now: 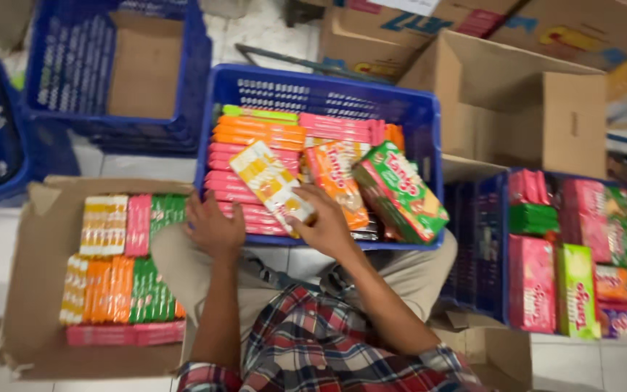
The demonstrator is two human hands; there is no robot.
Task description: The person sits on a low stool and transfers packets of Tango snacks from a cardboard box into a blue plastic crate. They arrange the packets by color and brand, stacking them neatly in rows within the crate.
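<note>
Head view, looking down at person seated on floor, plaid shirt, khaki trousers. Right hand [326, 226] w/ grip clamped on a yellow-and-white wafer pack [271, 185], held tilted over the front part of the middle blue crate [429, 131], just above the packs stacked inside. Left hand [212, 226] rests at the crate's front-left corner by the knee; fingers curled, nothing seen in its grip, can't tell if it touches the pink packs [244, 190] there. Crate holds flat rows of pink, orange & green packs at back; an orange pack [337, 181] & a larger green box [400, 190] lie slanted on top, just right of the held pack. Left of the knee, open cardboard box [45, 290] w/ neat rows of yellow, pink, orange, green packs. Right side, another blue crate [484, 239] w/ pink & green boxes standing. Empty-looking blue crate [52, 65] at top left w/ cardboard liner; brown cartons [531, 109] at top right.
</note>
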